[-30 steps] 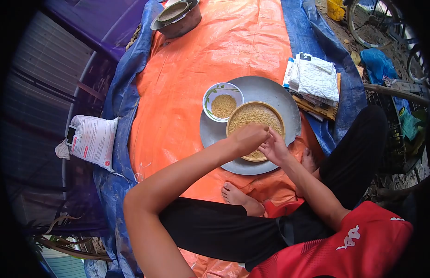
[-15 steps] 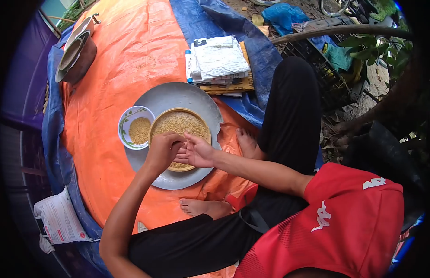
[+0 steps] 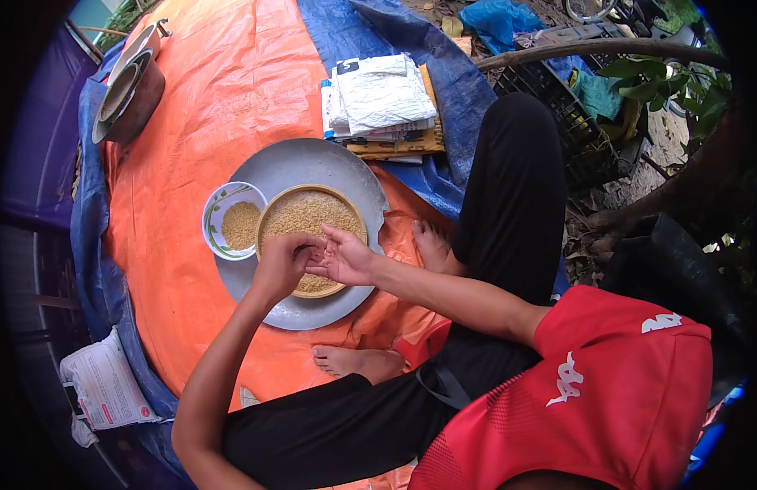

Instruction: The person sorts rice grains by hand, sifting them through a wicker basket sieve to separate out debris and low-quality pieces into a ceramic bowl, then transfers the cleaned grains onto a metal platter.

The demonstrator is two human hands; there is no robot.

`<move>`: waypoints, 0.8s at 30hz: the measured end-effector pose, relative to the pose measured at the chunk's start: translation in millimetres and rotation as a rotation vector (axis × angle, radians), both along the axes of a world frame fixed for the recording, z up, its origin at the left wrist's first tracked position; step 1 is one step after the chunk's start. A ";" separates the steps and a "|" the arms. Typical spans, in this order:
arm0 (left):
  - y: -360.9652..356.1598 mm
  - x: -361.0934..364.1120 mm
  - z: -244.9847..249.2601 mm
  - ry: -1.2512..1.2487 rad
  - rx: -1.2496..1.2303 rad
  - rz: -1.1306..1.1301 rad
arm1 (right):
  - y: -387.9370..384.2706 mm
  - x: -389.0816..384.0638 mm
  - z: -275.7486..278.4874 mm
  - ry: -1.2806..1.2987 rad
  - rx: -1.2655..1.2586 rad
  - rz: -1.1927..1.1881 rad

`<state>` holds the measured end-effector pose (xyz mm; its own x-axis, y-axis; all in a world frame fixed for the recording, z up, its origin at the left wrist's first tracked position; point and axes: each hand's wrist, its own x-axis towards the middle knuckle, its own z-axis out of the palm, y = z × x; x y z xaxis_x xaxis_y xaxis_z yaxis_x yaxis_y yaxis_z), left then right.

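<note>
My left hand (image 3: 285, 260) is over the near left part of a round sieve-like tray (image 3: 364, 233), its fingers curled and pinched against my right fingers. Whatever is between them is too small to make out. Palm up, my right hand (image 3: 348, 257) reaches over the tray's right side, fingers apart and slightly bent. Yellowish grain (image 3: 309, 214) covers the tray's bottom. Touching its left side is a white bowl with green leaf patterns (image 3: 217, 201), also holding yellowish grain (image 3: 241, 225). Both stand on a large round metal tray (image 3: 337, 159).
An orange tarp (image 3: 231, 90) spreads under the metal tray. Folded bags and papers (image 3: 382, 94) are stacked behind it. Metal basins (image 3: 133, 94) stand at the far left, a white printed sack (image 3: 107, 382) at the near left. Black crates (image 3: 558, 114) and a branch (image 3: 607, 51) are at the right.
My right fingers have bent in a little, and my left fingertips have come closer against them. Everything appears shifted slightly up and left as the view moved.
</note>
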<state>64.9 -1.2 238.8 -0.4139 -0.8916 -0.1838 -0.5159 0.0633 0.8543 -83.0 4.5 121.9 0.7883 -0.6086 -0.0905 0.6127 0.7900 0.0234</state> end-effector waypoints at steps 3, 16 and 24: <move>-0.2 0.7 -1.4 -0.007 0.049 -0.008 | -0.3 -1.4 2.2 -0.037 -0.048 0.003; 1.0 -1.3 8.4 0.043 0.163 -0.069 | 1.2 -3.5 18.7 0.086 0.012 -0.002; 0.8 0.0 9.1 0.068 0.244 -0.021 | 1.4 -2.0 10.0 0.042 0.013 -0.009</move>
<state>64.9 -0.4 247.9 -0.4502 -0.8157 -0.3634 -0.4575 -0.1388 0.8783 -85.0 5.9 131.9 0.7781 -0.6144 -0.1309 0.6205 0.7842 0.0075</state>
